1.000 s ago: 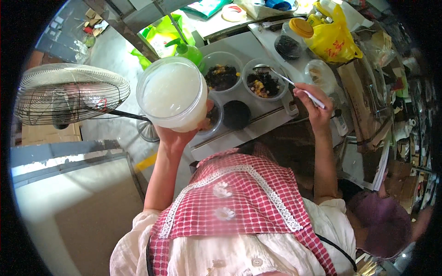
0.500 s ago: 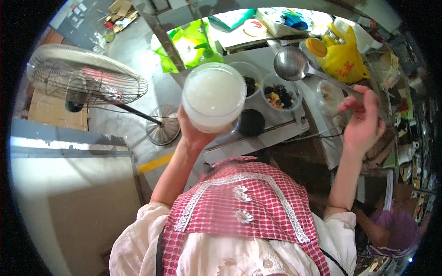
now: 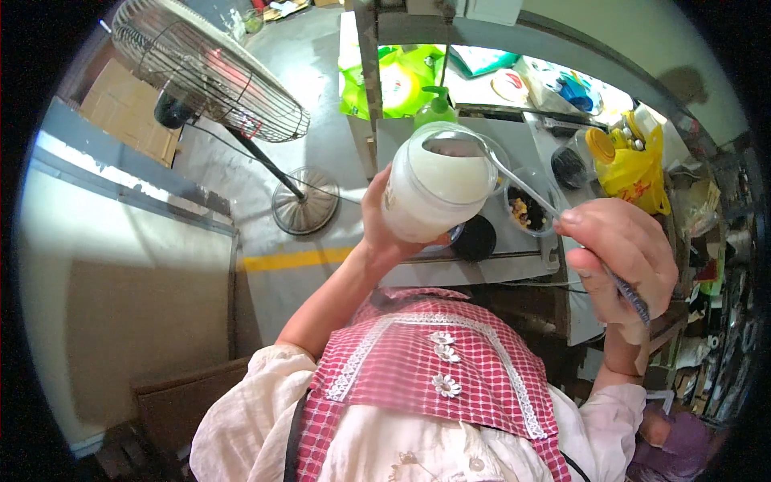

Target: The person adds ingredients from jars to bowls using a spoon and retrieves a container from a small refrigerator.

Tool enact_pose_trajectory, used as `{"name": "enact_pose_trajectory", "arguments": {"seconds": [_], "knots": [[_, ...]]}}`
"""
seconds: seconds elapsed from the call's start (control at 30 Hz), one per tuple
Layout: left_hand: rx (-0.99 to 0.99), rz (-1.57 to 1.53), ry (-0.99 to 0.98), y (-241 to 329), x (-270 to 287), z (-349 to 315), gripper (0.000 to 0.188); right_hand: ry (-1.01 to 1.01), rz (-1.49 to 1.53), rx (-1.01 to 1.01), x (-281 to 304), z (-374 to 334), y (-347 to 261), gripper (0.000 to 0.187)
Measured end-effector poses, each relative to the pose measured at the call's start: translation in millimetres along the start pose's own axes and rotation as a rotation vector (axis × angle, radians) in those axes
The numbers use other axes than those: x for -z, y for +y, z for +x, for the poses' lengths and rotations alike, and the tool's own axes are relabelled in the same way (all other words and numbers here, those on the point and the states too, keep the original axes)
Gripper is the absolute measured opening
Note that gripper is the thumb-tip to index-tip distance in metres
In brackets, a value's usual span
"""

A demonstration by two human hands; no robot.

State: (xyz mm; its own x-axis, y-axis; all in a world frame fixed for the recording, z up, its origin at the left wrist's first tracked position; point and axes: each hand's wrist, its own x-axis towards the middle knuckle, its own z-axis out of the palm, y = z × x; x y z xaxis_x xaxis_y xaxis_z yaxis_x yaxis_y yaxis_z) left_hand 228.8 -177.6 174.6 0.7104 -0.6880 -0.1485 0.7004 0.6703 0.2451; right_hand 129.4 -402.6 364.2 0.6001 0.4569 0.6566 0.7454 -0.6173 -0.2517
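A clear, wide-mouthed plastic jar [image 3: 434, 217] with milky white contents is tilted in my left hand [image 3: 379, 229], whose fingers wrap round its side. My right hand [image 3: 626, 253] grips the dark end of a long metal ladle [image 3: 526, 186]. The ladle's bowl is inside the jar's mouth, partly sunk in the white contents. Just beyond the jar, a clear plastic bowl [image 3: 554, 195] on the grey table holds dark and yellow pieces. A second clear bowl behind the jar is mostly hidden.
A black round thing [image 3: 474, 238] lies on the table under the jar. Behind stand a green pump bottle [image 3: 436, 108], a yellow-lidded jar [image 3: 598, 146] and a yellow plastic bag [image 3: 646, 173]. A standing fan [image 3: 217, 72] is at the left. Another person's purple sleeve [image 3: 675, 450] shows at lower right.
The ladle has come from above the bowls on the right into the jar's mouth. My left hand has tipped the jar. My right hand has turned over. The view has shifted too.
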Motion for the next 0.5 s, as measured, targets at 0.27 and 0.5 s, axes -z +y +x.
{"name": "enact_pose_trajectory", "arguments": {"seconds": [0.27,0.5], "knots": [[-0.078,-0.013,0.112,3,-5,0,0.069,-0.083,-0.049,0.148,-17,17,11,0.016],[-0.017,0.066,0.055,3,3,3,0.068,0.198,0.495,-0.701,-28,25,25,0.023]]}}
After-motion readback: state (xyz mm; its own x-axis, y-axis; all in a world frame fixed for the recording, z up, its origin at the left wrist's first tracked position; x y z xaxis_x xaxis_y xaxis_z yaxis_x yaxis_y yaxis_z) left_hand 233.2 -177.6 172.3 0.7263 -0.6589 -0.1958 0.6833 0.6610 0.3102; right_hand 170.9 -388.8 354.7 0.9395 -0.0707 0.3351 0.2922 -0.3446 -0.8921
